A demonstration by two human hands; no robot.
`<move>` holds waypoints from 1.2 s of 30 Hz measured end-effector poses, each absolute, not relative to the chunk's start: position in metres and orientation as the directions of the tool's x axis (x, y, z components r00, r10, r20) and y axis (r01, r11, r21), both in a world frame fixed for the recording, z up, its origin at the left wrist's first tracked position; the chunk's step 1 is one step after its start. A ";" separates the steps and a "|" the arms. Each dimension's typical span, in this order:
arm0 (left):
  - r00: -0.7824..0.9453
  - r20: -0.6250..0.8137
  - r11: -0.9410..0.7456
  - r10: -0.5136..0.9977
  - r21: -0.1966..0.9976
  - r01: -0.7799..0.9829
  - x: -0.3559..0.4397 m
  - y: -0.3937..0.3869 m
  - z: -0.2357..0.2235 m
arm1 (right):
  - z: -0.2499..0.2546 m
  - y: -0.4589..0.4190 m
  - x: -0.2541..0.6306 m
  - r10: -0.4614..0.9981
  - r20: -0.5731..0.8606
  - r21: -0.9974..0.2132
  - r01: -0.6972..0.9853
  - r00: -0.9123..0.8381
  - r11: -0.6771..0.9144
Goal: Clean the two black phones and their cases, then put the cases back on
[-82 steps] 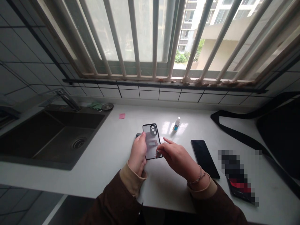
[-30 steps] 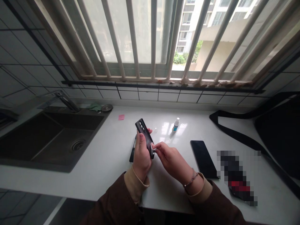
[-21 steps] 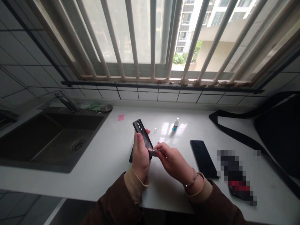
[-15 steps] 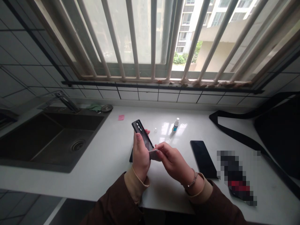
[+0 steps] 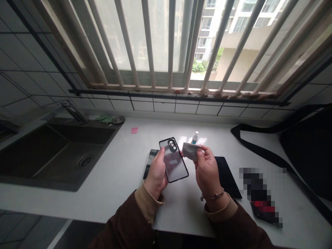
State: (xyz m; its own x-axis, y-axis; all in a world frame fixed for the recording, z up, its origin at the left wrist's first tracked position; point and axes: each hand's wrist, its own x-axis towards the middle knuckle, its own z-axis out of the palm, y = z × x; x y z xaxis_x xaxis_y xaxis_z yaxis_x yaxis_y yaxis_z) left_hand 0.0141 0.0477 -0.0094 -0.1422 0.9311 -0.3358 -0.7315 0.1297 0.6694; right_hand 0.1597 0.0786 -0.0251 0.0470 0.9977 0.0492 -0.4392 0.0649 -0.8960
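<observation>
Two grips: left hand (image 5: 156, 172) clasps the phone case (image 5: 178, 169) from eight o'clock, seemingly keeping its clear back unobstructed; at its two o'clock, right hand (image 5: 207, 168) pinches the grey cloth (image 5: 189, 151) between fingers (image 5: 200, 158).

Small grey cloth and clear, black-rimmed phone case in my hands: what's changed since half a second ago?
The right hand has drawn the small grey cloth up and rightward from the clear, black-rimmed phone case. The left hand still holds the case, now turned broadside to the camera. The white-capped bottle and square pink paper stayed put.
</observation>
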 end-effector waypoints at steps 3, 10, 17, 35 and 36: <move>-0.041 -0.388 0.273 0.921 0.715 -0.644 0.012 0.043 -0.006 | -0.031 0.084 0.167 0.973 0.110 -0.936 -0.309 0.204 0.171; 0.409 -0.421 0.570 0.810 0.732 -0.374 0.005 0.030 0.003 | -0.028 0.090 0.168 0.982 -0.019 -0.898 -0.434 0.189 0.066; 0.370 -0.401 0.526 0.838 0.775 -0.351 0.004 0.033 -0.001 | -0.019 0.081 0.162 0.958 -0.172 -0.783 -0.558 -0.228 -0.273; 0.196 -0.444 0.483 0.874 0.762 -0.431 0.006 0.041 -0.009 | -0.019 0.083 0.163 0.999 -0.035 -0.822 -0.570 0.017 -0.019; 0.177 -0.458 0.487 0.871 0.756 -0.437 0.006 0.042 -0.009 | -0.019 0.083 0.163 0.999 -0.029 -0.822 -0.570 0.030 -0.006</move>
